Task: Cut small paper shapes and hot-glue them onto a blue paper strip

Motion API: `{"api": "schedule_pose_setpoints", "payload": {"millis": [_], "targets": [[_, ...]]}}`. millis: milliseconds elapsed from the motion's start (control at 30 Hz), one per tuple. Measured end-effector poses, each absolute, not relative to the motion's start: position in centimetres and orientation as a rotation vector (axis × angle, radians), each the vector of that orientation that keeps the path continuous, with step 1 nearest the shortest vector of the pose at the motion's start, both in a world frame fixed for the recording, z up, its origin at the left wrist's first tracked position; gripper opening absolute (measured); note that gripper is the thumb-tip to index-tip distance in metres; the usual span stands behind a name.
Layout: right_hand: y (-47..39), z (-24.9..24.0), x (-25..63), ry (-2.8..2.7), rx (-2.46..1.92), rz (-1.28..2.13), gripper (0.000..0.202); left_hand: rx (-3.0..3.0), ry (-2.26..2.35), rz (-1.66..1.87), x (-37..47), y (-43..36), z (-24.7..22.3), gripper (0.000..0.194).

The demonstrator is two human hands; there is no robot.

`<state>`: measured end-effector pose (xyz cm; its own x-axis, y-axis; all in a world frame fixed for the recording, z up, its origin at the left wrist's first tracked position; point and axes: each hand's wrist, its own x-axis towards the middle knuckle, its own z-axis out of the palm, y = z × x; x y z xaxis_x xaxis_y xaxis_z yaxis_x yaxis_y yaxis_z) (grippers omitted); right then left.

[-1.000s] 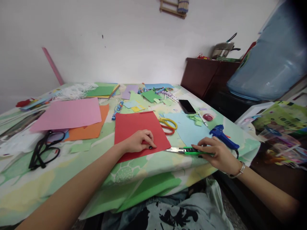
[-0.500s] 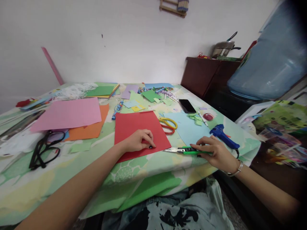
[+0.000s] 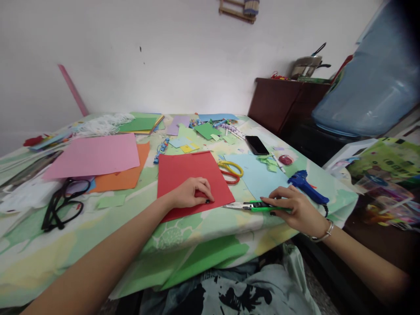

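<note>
A red sheet of paper [image 3: 190, 173] lies near the table's front edge. My left hand [image 3: 192, 192] rests on it with curled fingers, thumb and fingertips close together near its right part; whether they pinch anything is too small to tell. My right hand [image 3: 295, 208] grips a green utility knife [image 3: 257, 206], whose blade points left and reaches the red sheet's lower right corner. Scissors with yellow and red handles [image 3: 236, 168] lie partly hidden at the sheet's right side. Beyond my right hand is a light blue sheet [image 3: 259, 173].
Black glasses [image 3: 59, 208], a pink sheet [image 3: 95, 155] and an orange sheet [image 3: 127, 175] lie left. A phone [image 3: 256, 145], paper scraps [image 3: 206, 131] and a blue glue gun [image 3: 306, 186] are behind and right. A water bottle [image 3: 367, 83] stands at right.
</note>
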<state>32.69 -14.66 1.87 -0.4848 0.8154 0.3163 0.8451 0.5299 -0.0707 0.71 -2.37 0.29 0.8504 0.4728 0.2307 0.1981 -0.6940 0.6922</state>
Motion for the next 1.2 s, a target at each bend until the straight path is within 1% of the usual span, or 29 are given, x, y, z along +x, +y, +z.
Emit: {"api": "schedule_pose_setpoints", "payload": {"millis": [233,600,1200], "targets": [[-14.4,1.9,32.3,-2.475,-1.369,-0.110,0.035,2.329,0.465,0.516,0.7,-2.4,0.5,0.014],[-14.2,1.7,31.9,-2.473,-1.353,-0.085,0.038,2.310,0.480,0.509,0.7,-2.5,0.7,0.014],[-14.3,1.9,31.0,-2.483,-1.336,-0.034,0.037,2.308,0.475,0.516,0.6,-2.3,0.5,0.014]]}}
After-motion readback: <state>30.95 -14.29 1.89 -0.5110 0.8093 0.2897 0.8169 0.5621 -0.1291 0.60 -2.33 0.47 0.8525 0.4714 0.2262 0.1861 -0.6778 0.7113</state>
